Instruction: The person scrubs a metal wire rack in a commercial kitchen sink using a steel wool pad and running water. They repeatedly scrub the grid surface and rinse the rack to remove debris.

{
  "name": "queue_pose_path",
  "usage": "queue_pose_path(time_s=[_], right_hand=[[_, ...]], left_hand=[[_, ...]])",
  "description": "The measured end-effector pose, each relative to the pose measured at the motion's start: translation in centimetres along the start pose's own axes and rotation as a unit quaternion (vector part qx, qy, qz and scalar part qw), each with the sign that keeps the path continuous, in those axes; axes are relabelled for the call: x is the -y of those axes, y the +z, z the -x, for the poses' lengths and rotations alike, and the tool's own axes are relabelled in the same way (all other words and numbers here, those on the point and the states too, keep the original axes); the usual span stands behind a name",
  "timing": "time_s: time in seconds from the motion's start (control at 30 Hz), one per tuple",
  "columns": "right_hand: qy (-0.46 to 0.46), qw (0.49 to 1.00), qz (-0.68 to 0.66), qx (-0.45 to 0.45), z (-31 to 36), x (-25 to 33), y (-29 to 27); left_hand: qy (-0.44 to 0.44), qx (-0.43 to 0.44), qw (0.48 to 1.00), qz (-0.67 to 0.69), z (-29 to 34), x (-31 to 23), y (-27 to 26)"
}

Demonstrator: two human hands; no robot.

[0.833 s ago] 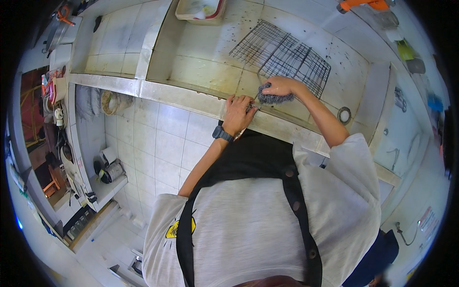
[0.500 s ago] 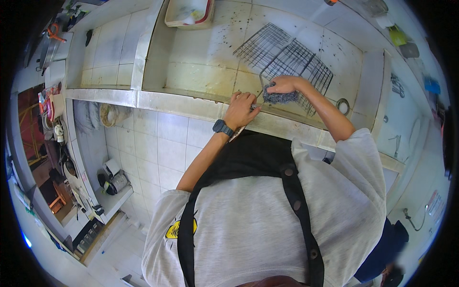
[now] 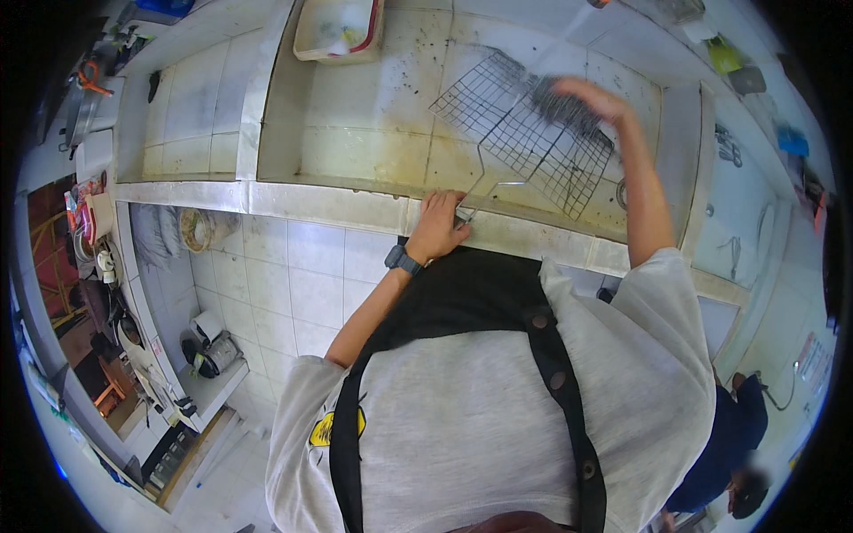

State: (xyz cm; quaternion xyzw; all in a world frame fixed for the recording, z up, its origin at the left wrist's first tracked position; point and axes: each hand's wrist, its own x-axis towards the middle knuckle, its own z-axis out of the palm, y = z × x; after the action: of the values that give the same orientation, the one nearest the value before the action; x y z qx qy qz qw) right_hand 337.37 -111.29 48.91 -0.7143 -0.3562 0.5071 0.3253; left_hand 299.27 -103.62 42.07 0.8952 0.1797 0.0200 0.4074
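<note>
A hinged wire grill rack (image 3: pixel 553 164) lies in the tiled sink (image 3: pixel 330 202), its handle pointing toward the front ledge. My left hand (image 3: pixel 440 226) is closed around the handle's end at that ledge, a dark watch (image 3: pixel 402 259) on its wrist. Over the far right part of the rack, my right hand (image 3: pixel 593 96) grips a grey steel-wool scourer (image 3: pixel 562 105). Motion blurs the scourer, and whether it touches the wires is hard to tell. Dark specks are scattered on the tiles around the rack.
A pale tub with a red rim (image 3: pixel 303 46) and suds stands at the sink's back left. A round drain (image 3: pixel 621 194) lies right of the rack. A woven basket (image 3: pixel 190 229) sits below the ledge at left. Another person (image 3: pixel 730 444) in dark clothes is at lower right.
My right hand has swept the scourer away from me, from the rack's near handle end to its far right part. My left hand keeps its grip on the handle at the ledge.
</note>
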Motion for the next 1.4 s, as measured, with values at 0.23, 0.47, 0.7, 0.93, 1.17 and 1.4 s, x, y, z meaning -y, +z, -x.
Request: queue_pose_path(time_s=[0.23,0.47,0.7,0.93,1.17,1.4], right_hand=[[-0.171,0.881,-0.352,-0.266,-5.2,-3.0,-13.3],[-0.126,0.845,-0.244,-0.458,-7.6,-0.1,-6.1],[0.074,0.879,0.222,-0.414,-6.1,-10.8,9.1],[-0.025,0.871,0.332,-0.363,-2.0,-8.0,17.4],[0.022,0.906,0.202,-0.370,-9.3,-9.4,14.5],[-0.068,0.919,0.282,-0.267,-6.0,-9.0,15.8]], left_hand=[[-0.030,0.017,0.999,0.041,0.9,0.7,0.5],[-0.055,-0.002,0.998,0.007,2.2,0.4,0.4],[-0.115,0.032,0.992,-0.041,-1.5,-0.7,0.8],[-0.190,0.052,0.976,-0.090,-5.3,-0.2,2.7],[-0.156,0.037,0.979,-0.126,-4.9,0.8,3.5],[-0.188,0.031,0.973,-0.128,-4.7,0.3,3.3]])
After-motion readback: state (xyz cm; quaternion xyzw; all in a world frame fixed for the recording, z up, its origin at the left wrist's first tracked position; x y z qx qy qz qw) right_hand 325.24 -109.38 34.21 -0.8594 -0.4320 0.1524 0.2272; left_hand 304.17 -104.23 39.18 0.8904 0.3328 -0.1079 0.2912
